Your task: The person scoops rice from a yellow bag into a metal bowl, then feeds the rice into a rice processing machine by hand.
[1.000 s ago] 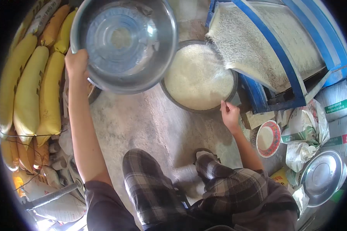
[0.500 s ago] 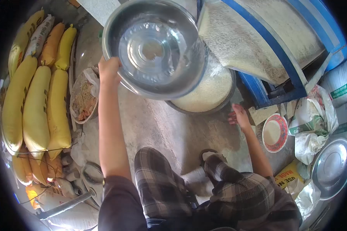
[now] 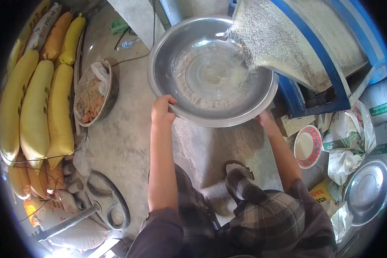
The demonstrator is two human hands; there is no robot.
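Observation:
A wide steel basin (image 3: 164, 71) is held under the mouth of a blue-framed chute (image 3: 303, 30). Pale grains that look like rice (image 3: 262, 43) spill off the chute into it, and a thin layer lies on its bottom. My left hand (image 3: 162, 111) grips the basin's near-left rim, thumb over the edge. At the near-right rim, my right hand (image 3: 264, 118) holds the basin from below, its fingers mostly hidden behind the metal. The grain-filled tub seen earlier is hidden now.
Long stuffed yellow sacks (image 3: 34, 112) are stacked at left, beside a bowl of scraps (image 3: 109, 101). A handwheel (image 3: 124, 210) lies lower left. At right are a red-rimmed bowl (image 3: 314, 148), plastic bags (image 3: 344, 161) and another metal basin (image 3: 367, 193).
The basin has moved right and levelled under the chute, covering the dark tub of grain. My left hand moved right with it, and my right hand came up to its rim.

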